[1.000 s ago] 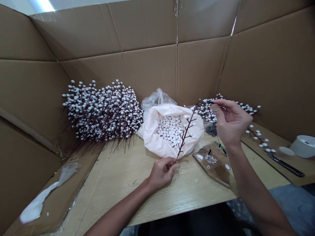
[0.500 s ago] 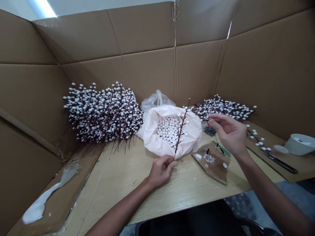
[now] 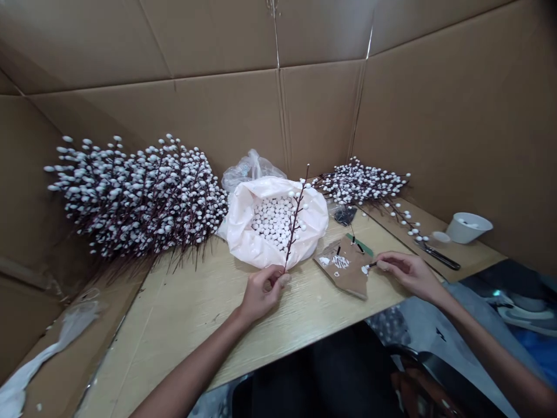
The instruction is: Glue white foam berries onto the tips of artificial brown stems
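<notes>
My left hand [image 3: 264, 292] pinches the bottom of a dark brown artificial berry stem [image 3: 295, 223], which stands nearly upright with a few white berries on its twigs. Behind the stem sits a pale pink plastic bag [image 3: 243, 249], open at the top and full of white foam berries [image 3: 272, 223]. Off to the right, my right hand [image 3: 409, 273] is closed on a thin black stick [image 3: 372, 265]. The stick's tip meets a white blob of what looks like glue at the right side of a cardboard piece [image 3: 351, 283]. More white smears and short black pieces are on that cardboard.
A large pile of white berry stems [image 3: 143, 197] lies at the left, a smaller bunch [image 3: 365, 181] at the back right. On the right are a white tub [image 3: 467, 228] and a black-handled tool [image 3: 441, 257]. Cardboard walls [image 3: 217, 116] enclose the table.
My right hand has come down from above the cardboard piece to its right edge, bringing the black stick to the white blob. My left hand still holds the stem upright. The view has shifted right.
</notes>
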Available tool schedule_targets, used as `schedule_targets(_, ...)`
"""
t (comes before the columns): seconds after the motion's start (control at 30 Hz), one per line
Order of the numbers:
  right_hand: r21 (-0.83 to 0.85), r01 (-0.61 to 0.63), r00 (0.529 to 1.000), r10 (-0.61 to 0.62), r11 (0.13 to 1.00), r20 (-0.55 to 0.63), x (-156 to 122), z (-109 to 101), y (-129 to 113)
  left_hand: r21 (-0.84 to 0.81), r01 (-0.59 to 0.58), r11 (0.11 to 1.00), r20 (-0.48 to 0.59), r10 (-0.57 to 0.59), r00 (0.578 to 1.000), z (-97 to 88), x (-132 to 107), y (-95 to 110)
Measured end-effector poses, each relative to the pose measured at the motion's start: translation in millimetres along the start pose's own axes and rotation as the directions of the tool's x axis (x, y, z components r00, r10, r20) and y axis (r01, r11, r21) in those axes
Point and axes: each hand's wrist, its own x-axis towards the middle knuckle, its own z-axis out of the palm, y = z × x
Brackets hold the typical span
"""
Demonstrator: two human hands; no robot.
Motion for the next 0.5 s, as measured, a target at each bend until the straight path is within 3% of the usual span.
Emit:
schedule_targets(0.23, -0.079, 0.108, 0.993, -0.111, 0.991, -0.037, -4.7, 3.1, 10.7, 0.002, 0.024, 1.000, -0.009, -0.024, 1.000, 0.9, 0.9, -0.3)
schedule_targets(0.5, -0.130, 0.061, 0.998, -0.059, 0.990, 0.023, -4.2, 1.5, 11.8, 0.005, 0.037, 0.999, -0.004, -0.037, 0.999, -0.1, 1.2, 4.1)
